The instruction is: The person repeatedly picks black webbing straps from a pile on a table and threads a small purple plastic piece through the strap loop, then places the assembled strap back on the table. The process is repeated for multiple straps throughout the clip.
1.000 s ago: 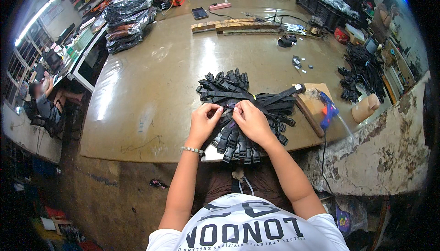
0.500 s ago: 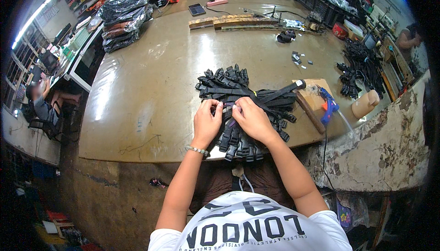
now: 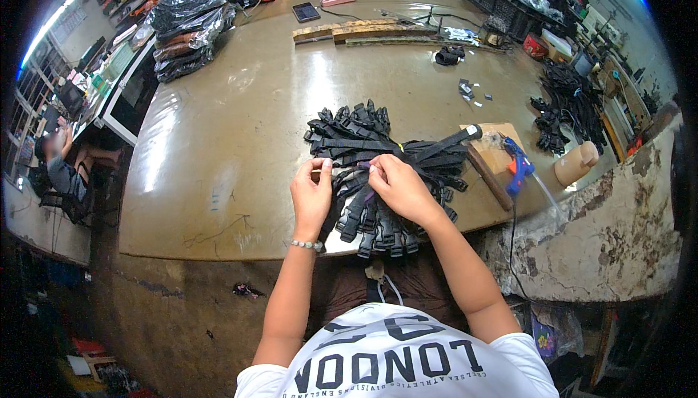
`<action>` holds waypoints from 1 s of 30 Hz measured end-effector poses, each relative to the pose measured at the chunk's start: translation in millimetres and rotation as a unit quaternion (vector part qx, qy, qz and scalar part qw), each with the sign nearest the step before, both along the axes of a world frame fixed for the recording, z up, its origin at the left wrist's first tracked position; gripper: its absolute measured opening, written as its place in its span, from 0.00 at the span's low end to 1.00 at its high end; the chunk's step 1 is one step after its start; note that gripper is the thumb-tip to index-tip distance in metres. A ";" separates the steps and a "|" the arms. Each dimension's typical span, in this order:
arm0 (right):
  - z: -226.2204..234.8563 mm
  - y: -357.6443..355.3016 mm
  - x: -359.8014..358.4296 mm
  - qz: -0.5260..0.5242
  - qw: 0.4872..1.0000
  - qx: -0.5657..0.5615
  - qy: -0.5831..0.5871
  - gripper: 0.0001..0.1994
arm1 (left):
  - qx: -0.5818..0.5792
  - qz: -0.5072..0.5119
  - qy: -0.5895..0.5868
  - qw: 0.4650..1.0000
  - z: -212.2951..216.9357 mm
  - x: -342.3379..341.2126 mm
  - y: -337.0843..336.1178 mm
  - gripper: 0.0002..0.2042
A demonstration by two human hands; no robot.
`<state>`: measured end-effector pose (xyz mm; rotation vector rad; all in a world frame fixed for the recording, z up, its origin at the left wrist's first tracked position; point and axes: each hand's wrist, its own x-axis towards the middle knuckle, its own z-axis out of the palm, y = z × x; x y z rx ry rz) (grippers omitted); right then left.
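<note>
A bundle of black webbing straps with plastic side-release buckles [image 3: 363, 232] lies fanned out on the table [image 3: 240, 158] before me. A yellow tie shows near its middle. My right hand [image 3: 400, 189] rests over the bundle, thumb and fingers pinched on a black strap [image 3: 358, 168]. At the bundle's left edge, my left hand [image 3: 312, 193] is closed in a pinch, its thumb pointing up. What sits between its fingertips is too small and dark to make out. A beaded bracelet circles my left wrist.
Right of the bundle lie a hammer [image 3: 488, 176], a blue glue gun [image 3: 519, 169] with a cord, and a cardboard piece [image 3: 481, 133]. A brown cone [image 3: 576, 164] and more black straps [image 3: 574, 103] are farther right. Wooden strips [image 3: 363, 32] lie beyond. A person sits at far left.
My left hand has moved left, away from my right hand, widening the space between them. My right hand stays pinched over the bundle. A person's hands now show at the far table edge.
</note>
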<state>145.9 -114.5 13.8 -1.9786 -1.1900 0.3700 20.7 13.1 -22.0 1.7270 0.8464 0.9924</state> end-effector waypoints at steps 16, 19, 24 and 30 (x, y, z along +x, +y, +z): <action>-0.8 -4.5 -7.0 -0.019 1.000 -0.005 -0.014 0.12 | 0.322 -0.090 0.106 0.936 11.2 -9.2 -7.7 0.06; -1.5 -5.4 -9.6 -0.024 1.000 -0.002 -0.019 0.13 | 0.304 -0.087 0.086 0.945 9.2 -8.6 -8.1 0.05; 0.1 -6.9 -16.7 -0.021 0.995 0.037 -0.087 0.12 | 0.284 -0.095 0.091 0.950 6.4 -9.2 -5.5 0.05; -7.7 -6.7 -16.4 -0.007 0.995 0.011 -0.098 0.12 | 0.236 -0.097 0.098 0.962 6.6 -9.8 -5.8 0.05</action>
